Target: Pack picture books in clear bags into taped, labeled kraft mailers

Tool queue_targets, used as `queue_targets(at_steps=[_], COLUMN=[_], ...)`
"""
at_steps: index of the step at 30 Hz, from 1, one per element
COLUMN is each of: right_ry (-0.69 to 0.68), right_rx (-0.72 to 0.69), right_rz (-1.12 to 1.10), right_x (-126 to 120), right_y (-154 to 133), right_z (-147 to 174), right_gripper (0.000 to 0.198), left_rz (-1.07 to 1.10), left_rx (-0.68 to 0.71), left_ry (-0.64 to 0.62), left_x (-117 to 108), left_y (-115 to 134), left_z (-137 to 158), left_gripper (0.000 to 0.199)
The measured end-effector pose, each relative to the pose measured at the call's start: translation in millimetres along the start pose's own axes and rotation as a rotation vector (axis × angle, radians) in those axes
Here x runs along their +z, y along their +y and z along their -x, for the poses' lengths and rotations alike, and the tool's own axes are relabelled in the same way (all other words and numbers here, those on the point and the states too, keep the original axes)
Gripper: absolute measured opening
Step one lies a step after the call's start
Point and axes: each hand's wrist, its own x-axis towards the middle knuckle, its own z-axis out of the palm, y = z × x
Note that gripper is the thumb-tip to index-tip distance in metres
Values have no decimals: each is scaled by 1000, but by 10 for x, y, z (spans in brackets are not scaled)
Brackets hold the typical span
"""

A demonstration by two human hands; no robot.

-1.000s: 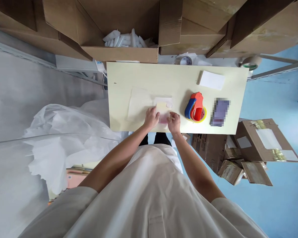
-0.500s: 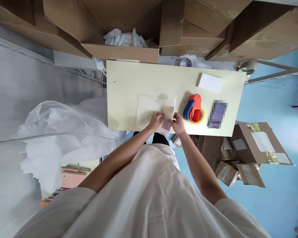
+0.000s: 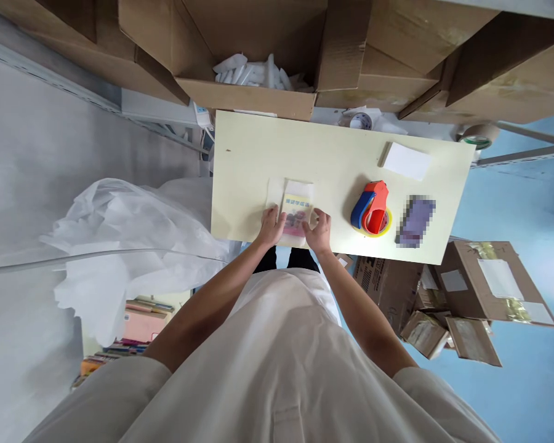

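A small book [image 3: 297,215] with a yellow and pink cover lies face up near the front edge of the table, with a thin translucent white wrapping sheet [image 3: 274,192] around it and out to its left. My left hand [image 3: 271,227] grips the book's left edge, thumb at the cover and fingers curled over the sheet. At the right edge, my right hand [image 3: 319,231] has its thumb on the cover and its fingers bent beside it. What lies under the fingertips is hidden.
To the right on the table [image 3: 249,141] are a red and blue tape dispenser [image 3: 372,208], a blurred-out purple item [image 3: 416,221] and a white stack [image 3: 406,161]. Behind stands an open cardboard box [image 3: 244,97] of white pieces. White sheeting [image 3: 133,234] bulges at left; cartons [image 3: 484,277] sit at right.
The book has turned from tilted between my hands to lying flat with its printed cover up. The sheet now spreads less to the left. My hands have moved apart to its two sides.
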Motion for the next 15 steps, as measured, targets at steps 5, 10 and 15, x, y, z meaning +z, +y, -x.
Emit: queue_targets(at_steps=[5,10,15], right_ry=[-19,-9,-82], right_rx=[100,192,110], right_rz=[-142,-399,-538], right_x=[73,-7,-228], right_y=[70,13,-137], right_z=[88,63,-11], right_gripper=[53,43,43], left_rz=[-104,-70,193], left_rx=[130,191,145], left_ry=[-70,-82,-154], left_x=[33,108,89], left_y=[-81,-44,94], left_z=[176,196,125], left_gripper=[48,49,48])
